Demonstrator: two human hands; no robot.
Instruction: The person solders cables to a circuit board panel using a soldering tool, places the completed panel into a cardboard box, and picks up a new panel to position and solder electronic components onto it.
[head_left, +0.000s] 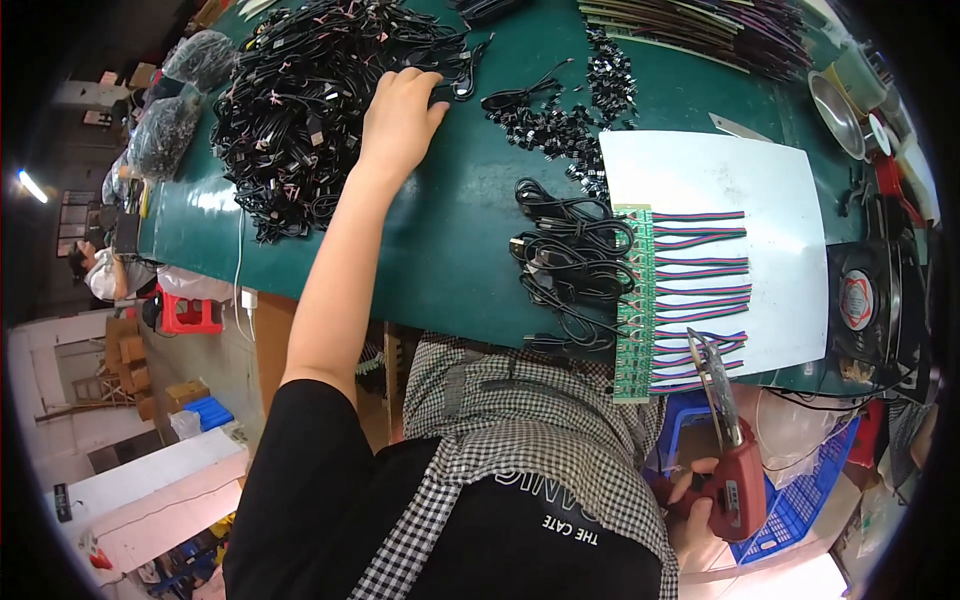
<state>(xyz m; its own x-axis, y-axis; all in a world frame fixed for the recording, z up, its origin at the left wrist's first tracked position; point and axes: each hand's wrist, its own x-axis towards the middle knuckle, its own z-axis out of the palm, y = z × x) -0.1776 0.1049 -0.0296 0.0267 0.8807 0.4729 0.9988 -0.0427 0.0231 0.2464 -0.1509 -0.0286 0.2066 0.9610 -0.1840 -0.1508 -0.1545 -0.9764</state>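
Observation:
My left hand (400, 115) reaches palm down to the right edge of a large heap of black USB cables (290, 120). Its fingers curl over a black cable there; the fingertips are partly hidden. Low on the right, my right hand (695, 515) grips the handle of a red soldering gun (738, 490). The gun's metal tip points up and away, over the ends of several striped wires (700, 290). Those wires run from a green strip of circuit boards (633, 300) lying on a white sheet (775, 190). Coiled black cables (565, 245) lie against the boards' left side.
Small black-and-silver connectors (560, 130) are scattered mid-table on the green tabletop (440, 230). Bundled wires (710, 30) lie at the far right. A metal bowl (837, 113) and a black round-labelled object (865, 300) stand at the right. Another person (105, 270) sits far left.

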